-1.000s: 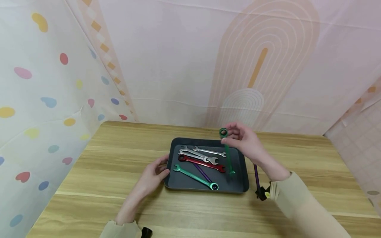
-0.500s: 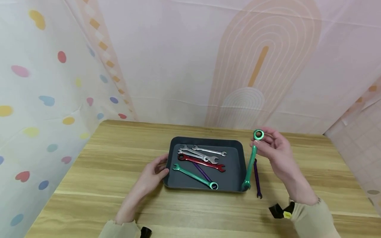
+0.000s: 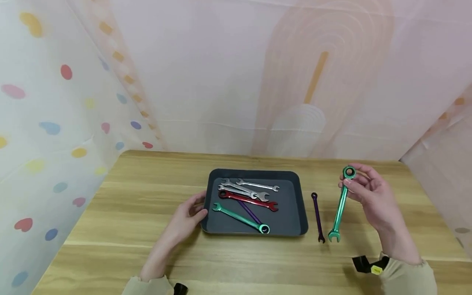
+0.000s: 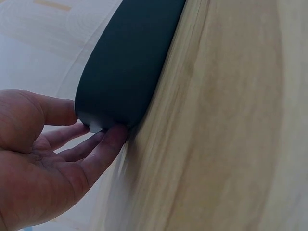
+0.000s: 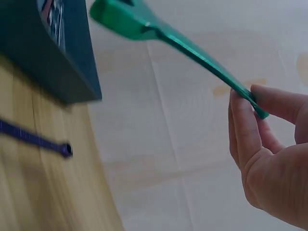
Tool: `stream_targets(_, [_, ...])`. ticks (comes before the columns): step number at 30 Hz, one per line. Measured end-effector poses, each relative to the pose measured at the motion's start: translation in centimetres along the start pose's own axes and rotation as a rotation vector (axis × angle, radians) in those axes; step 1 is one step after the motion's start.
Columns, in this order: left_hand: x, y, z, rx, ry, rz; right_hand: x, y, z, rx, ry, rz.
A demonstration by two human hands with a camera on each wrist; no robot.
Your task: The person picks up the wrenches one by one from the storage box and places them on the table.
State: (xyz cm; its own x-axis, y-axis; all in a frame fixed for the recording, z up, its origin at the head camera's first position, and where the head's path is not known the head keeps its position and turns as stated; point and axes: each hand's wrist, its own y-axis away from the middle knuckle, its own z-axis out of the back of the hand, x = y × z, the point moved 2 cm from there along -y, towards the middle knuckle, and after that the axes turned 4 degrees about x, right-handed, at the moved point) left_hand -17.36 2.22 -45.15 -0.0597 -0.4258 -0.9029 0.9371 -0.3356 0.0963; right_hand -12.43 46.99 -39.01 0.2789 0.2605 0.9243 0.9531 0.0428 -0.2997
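Observation:
My right hand (image 3: pixel 363 189) pinches the ring end of a green wrench (image 3: pixel 340 209) and holds it steeply tilted to the right of the dark tray (image 3: pixel 298 205), its open end low near the table. In the right wrist view the green wrench (image 5: pixel 187 45) runs up from my fingers (image 5: pixel 243 127). A purple wrench (image 3: pixel 317 217) lies on the table between tray and green wrench. My left hand (image 3: pixel 189 213) touches the tray's left front corner with straight fingers (image 4: pixel 103 144). Inside the tray lie two silver wrenches (image 3: pixel 247 188), a red one (image 3: pixel 250 200), another green one (image 3: pixel 239 218) and a purple one (image 3: pixel 250 213).
The wooden table (image 3: pixel 129 213) is walled by patterned fabric backdrops (image 3: pixel 221 73) at the back and both sides. The purple wrench (image 5: pixel 33 138) also shows in the right wrist view beside the tray's wall (image 5: pixel 53 62).
My right hand carried the green wrench from above the tray's right side out over the table, past the purple wrench. The left hand stayed on the tray corner.

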Motion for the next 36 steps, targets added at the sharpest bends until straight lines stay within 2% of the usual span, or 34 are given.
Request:
stream_targets(8, [-0.1,0.0,0.2,-0.001,0.003,-0.005,-0.6,-0.1,1.8,0.034,0.137,-0.144])
stream_targets(16, [0.1,-0.1,0.0,0.0,0.006,-0.009,-1.8,-0.1,2.2,0.072,0.295,-0.289])
stream_targets(23, [0.2,-0.2,-0.1,0.004,0.014,-0.005,-2.7,-0.3,2.3,0.085,0.319,-0.319])
stream_targets(31, [0.4,-0.3,0.0,0.005,0.006,-0.007,-3.8,-0.7,2.7,0.054,0.384,-0.427])
stream_targets(36, [0.4,-0.4,-0.1,0.006,0.003,-0.007,-4.1,-0.6,2.9,0.03,0.494,-0.466])
